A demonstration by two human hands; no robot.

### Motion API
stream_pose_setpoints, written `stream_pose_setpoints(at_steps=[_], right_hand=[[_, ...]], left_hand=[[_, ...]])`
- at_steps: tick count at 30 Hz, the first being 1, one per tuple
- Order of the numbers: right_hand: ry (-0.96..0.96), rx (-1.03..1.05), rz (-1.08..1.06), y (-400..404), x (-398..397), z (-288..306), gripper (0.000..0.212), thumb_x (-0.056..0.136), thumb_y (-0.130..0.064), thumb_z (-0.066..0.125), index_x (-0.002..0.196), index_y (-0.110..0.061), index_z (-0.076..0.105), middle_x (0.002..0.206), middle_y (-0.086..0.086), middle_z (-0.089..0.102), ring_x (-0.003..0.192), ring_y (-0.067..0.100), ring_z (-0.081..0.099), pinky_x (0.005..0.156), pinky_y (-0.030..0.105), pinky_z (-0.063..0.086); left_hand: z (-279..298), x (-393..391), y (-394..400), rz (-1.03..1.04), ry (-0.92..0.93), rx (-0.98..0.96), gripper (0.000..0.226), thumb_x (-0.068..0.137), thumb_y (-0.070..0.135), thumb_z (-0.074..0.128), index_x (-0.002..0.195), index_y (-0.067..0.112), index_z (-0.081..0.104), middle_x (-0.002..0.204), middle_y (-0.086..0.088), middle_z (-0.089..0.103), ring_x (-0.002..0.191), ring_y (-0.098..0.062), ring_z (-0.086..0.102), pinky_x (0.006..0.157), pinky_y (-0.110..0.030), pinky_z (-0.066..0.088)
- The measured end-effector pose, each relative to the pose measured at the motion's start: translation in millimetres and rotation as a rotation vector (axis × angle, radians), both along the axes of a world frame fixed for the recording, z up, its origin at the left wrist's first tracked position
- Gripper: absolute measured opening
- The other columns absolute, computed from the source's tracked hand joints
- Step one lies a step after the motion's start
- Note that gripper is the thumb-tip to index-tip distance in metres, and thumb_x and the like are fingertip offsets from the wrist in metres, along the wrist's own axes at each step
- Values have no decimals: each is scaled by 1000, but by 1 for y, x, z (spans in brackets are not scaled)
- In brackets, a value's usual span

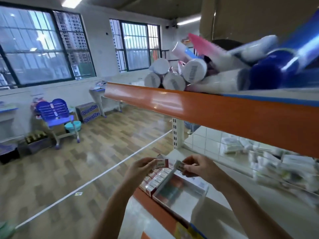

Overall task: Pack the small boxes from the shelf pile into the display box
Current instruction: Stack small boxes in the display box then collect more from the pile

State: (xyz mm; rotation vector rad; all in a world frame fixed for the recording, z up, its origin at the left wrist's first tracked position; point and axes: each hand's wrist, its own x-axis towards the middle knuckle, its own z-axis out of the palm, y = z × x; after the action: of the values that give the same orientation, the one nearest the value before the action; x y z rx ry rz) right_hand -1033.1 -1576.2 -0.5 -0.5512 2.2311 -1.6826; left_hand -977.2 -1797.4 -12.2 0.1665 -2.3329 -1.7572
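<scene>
The display box stands on the lower shelf at the front edge, its lid flap raised, with a row of several small red-and-white boxes packed along its left side. My left hand pinches one small red-and-white box just above that row. My right hand pinches another small box over the flap. A pile of small pale boxes lies further back on the same shelf to the right, blurred.
An orange shelf rail crosses just above my hands. The upper shelf carries white tubes and blue bottles. To the left there is wooden floor with a white line, a blue chair and a carton.
</scene>
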Motion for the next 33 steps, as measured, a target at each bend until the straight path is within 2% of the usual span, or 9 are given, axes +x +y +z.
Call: stream_pose_setpoints(at_steps=[3, 7, 13, 16, 19, 23, 30, 33], right_hand=[[-34, 69, -14, -23, -18, -1, 9, 87, -3, 62, 96, -3, 61, 88, 11, 67, 71, 13, 67, 62, 17, 53], [-34, 184, -38, -52, -40, -5, 7, 87, -8, 63, 94, -8, 60, 86, 5, 67, 65, 4, 67, 59, 14, 51], [-54, 302, -124, -84, -56, -14, 6, 86, -16, 65, 90, -16, 61, 92, 3, 67, 81, 13, 68, 73, 24, 57], [-58, 362, -176, -98, -54, -16, 8, 86, -25, 65, 92, -22, 61, 94, -4, 67, 84, 8, 66, 76, 24, 55], [-70, 408, -249, -108, -48, -18, 8, 85, -32, 65, 90, -29, 60, 93, -10, 67, 86, 4, 64, 79, 26, 54], [-103, 437, -327, -123, -29, -26, 8, 85, -30, 65, 87, -35, 59, 92, -15, 64, 86, 0, 61, 76, 21, 49], [-98, 562, -359, -155, -3, -41, 9, 86, -30, 64, 95, -32, 63, 85, -21, 61, 78, -9, 57, 63, 13, 40], [-82, 614, -331, -167, -1, -42, 15, 86, -28, 65, 101, -25, 66, 87, -18, 61, 78, -6, 56, 65, 15, 44]], left_hand=[[-4, -19, -19, -23, -28, -21, 12, 88, 22, 63, 87, 31, 70, 72, 11, 70, 58, 2, 58, 57, -13, 44], [-9, -47, -47, -116, -59, -31, 13, 89, 22, 60, 87, 32, 69, 74, 13, 70, 61, 6, 58, 56, -9, 43], [-23, -99, -83, -296, -93, -46, 14, 91, 19, 58, 88, 28, 68, 71, 11, 69, 60, 5, 57, 57, -11, 43], [-30, -120, -94, -353, -99, -8, 12, 90, 16, 59, 88, 22, 70, 68, 9, 70, 57, 2, 57, 54, -10, 43], [-36, -135, -101, -454, -114, -1, 13, 90, 23, 59, 87, 30, 69, 73, 13, 71, 61, 4, 58, 58, -12, 45], [-45, -147, -109, -584, -141, -31, 13, 91, 27, 57, 89, 30, 70, 79, 12, 72, 65, 2, 60, 64, -19, 46], [-58, -147, -119, -665, -134, -19, 16, 90, 26, 57, 83, 32, 69, 76, 14, 71, 63, 2, 60, 65, -24, 46], [-60, -144, -122, -669, -146, 17, 21, 90, 26, 57, 77, 37, 71, 76, 13, 71, 63, 2, 60, 67, -25, 47]])
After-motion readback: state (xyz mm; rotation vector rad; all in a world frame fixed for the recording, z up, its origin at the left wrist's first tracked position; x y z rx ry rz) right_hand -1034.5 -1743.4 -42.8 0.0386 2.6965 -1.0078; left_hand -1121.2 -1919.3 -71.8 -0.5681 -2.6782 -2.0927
